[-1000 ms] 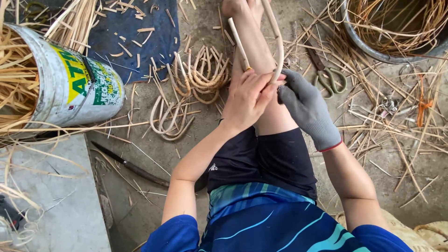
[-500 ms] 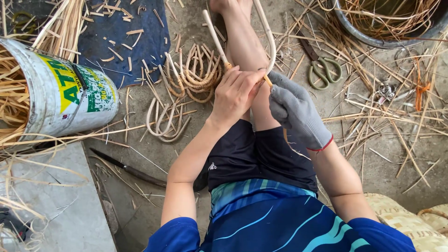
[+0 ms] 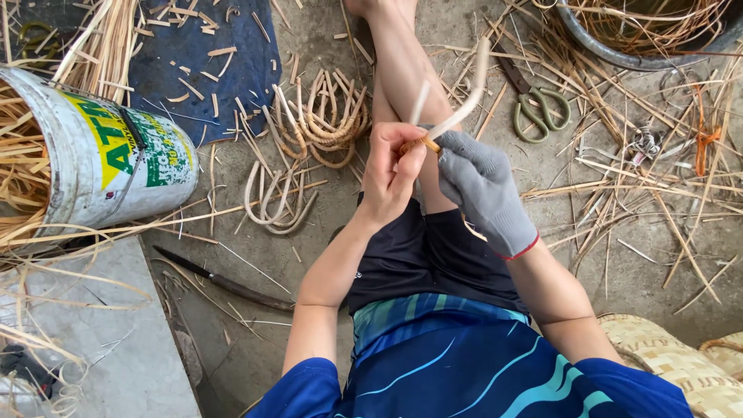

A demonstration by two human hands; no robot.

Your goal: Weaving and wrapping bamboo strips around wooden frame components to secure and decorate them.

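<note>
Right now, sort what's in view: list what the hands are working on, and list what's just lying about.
In hand:
- bent cane, held by both hands
- left hand, bare
- right hand, in a grey glove

Lying about:
- scissors on the floor
- pile of bent cane loops
- tipped bucket with cane strips
- knife on the floor
- blue cloth

Concrete floor (image 3: 325, 31), grey, littered with cane strips (image 3: 619, 186). On it: blue mat (image 3: 209, 70) top left; tipped white bucket (image 3: 108, 162) left; bent cane loops (image 3: 325, 124) and U-shaped pieces (image 3: 275, 205) centre; green-handled scissors (image 3: 538, 104) right; dark knife (image 3: 220, 282) lower left; round basin (image 3: 619, 46) top right; woven mat (image 3: 665, 356) bottom right.
</note>
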